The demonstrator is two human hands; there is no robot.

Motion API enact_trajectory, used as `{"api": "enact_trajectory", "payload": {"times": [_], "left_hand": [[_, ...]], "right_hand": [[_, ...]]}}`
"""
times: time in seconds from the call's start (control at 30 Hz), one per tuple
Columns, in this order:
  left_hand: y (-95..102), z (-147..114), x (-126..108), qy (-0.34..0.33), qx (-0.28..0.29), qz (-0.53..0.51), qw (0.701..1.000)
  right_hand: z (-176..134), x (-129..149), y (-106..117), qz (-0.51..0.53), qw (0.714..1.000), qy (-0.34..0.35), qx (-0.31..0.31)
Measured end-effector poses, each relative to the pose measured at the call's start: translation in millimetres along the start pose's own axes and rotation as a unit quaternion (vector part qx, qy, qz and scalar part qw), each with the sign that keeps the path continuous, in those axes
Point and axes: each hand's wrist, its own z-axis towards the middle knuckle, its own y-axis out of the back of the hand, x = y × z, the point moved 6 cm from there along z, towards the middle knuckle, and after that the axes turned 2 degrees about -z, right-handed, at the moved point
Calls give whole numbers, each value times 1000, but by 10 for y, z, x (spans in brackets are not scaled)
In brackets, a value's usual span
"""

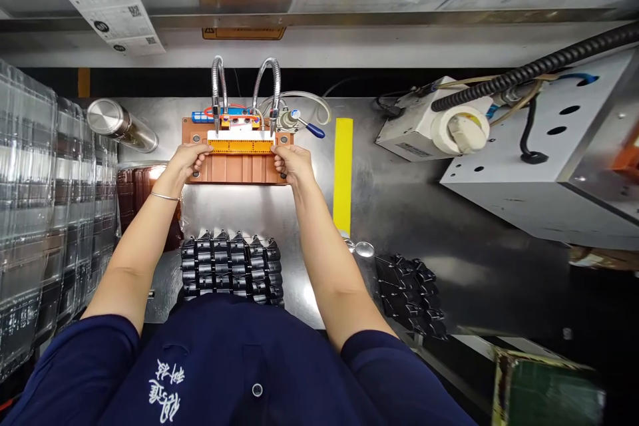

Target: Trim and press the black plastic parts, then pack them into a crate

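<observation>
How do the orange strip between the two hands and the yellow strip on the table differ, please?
The orange strip runs from side to side, whereas the yellow strip points away from the person. The orange strip carries small dark marks; the yellow strip looks plain. The left hand and right hand hold the orange strip's ends, while neither touches the yellow strip. Both are long and narrow.

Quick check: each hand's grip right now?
Left hand: closed, pinching the orange strip at its left end.
Right hand: closed, pinching its right end.
</observation>
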Motion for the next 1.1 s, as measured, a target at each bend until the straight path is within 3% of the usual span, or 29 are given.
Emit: {"api": "enact_trajectory", "payload": {"times": [0.17, 0.4, 0.53, 0.67, 0.77, 0.87, 0.93, 1.0, 1.03, 1.1], "left_hand": [[57, 50, -30, 0, 14, 27, 1000], [115, 70, -98, 30, 112, 81, 990], [201, -46, -82, -9, 112, 58, 992], [377, -291, 87, -63, 37, 51, 996], [438, -490, 308, -66, 18, 32, 997], [444, -646, 488, -72, 5, 21, 997], [414, -747, 554, -96, -5, 33, 995], [361, -879, 549, -165, -25, 69, 984], [326, -970, 512, -227, -44, 97, 968], [221, -1211, 405, -387, -92, 168, 902]], "right_hand": [[14, -45, 27, 12, 1000, 7, 2], [115, -70, 9, 14, 998, -22, 56], [-174, -225, 243, 19, 997, 67, 38], [-986, -939, 638, -147, 974, 165, 39], [-1550, -1707, 891, -229, 965, 118, 52], [-1820, -2105, 1016, -266, 955, 102, 81], [-1812, -2055, 1082, -276, 953, 105, 67], [-1723, -1764, 1084, -306, 941, 136, 38], [-1670, -1544, 1036, -334, 926, 173, 23], [-1590, -1024, 794, -417, 858, 299, -10]]}}
